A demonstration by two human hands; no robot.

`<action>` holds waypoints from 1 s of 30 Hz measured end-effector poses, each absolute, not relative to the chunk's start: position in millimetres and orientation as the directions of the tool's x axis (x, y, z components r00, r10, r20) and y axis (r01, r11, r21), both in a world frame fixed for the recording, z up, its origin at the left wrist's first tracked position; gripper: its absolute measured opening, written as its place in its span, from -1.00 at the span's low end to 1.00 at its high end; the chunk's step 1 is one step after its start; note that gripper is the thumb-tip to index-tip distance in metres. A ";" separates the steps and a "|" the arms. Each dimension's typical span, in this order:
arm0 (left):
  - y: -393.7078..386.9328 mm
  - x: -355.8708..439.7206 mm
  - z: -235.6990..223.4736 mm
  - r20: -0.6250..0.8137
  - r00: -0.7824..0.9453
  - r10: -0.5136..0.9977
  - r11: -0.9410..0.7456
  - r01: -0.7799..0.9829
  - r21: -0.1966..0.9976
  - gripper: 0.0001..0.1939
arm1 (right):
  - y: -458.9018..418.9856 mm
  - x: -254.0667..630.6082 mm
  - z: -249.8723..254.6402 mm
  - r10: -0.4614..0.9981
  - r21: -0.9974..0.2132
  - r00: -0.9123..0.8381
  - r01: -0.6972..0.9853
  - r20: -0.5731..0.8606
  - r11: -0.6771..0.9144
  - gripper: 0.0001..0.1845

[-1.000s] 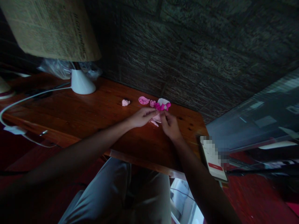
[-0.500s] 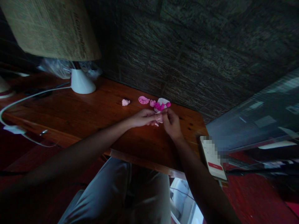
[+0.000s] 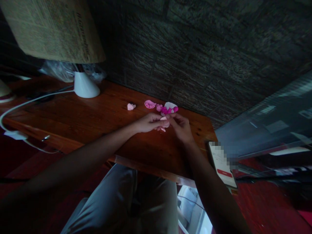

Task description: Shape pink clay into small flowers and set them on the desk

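Observation:
My left hand and my right hand meet over the wooden table, fingertips pinched together on a small pale pink piece of clay. Just beyond the fingers lie several bright pink clay bits on a white scrap. A flat pink clay shape and a pale pink lump sit farther left, untouched.
A white lamp base with a newsprint shade stands at the back left, its white cable trailing off the left edge. A phone lies at the table's right corner. A dark stone wall backs the table.
My right hand has turned slightly, fingers curling inward around the pale clay piece. My left hand has stayed almost still.

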State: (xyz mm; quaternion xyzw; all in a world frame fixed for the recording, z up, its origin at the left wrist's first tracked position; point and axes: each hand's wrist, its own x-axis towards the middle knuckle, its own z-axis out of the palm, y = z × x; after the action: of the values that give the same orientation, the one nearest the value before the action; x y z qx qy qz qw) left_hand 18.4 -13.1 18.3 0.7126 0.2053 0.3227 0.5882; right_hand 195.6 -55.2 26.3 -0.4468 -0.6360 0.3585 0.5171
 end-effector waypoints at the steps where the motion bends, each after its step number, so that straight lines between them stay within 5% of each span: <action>1: -13.3 19.0 18.0 0.207 0.702 0.682 -0.200 -0.093 0.975 -0.69 | -54.8 195.5 25.7 0.939 -0.916 -0.047 0.206 0.341 0.344 -0.58; 6: -10.1 19.9 16.2 0.149 0.711 0.687 -0.063 -0.147 0.987 -0.79 | -51.5 194.9 19.6 0.928 -0.917 0.089 0.213 0.363 0.338 -0.61; 15: -1.5 19.7 8.2 0.062 0.645 0.762 0.113 -0.226 0.968 -0.81 | -48.2 202.1 18.7 0.953 -0.928 0.029 0.240 0.301 0.285 -0.61; 22: -6.9 19.2 15.1 0.035 0.617 0.786 0.065 -0.139 0.988 -0.83 | -49.4 201.6 19.8 0.953 -0.932 0.013 0.218 0.301 0.291 -0.67; 30: -5.5 19.3 14.6 0.248 0.564 0.787 -0.186 -0.166 0.968 -0.76 | -51.9 196.6 21.4 0.963 -0.955 0.056 0.152 0.264 0.253 -0.73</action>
State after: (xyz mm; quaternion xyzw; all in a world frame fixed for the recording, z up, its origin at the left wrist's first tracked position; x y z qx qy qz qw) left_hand 19.3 -5.5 14.6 0.6567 0.2367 0.4022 0.5924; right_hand 196.6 -51.9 21.4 -0.4835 -0.5764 0.3737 0.5425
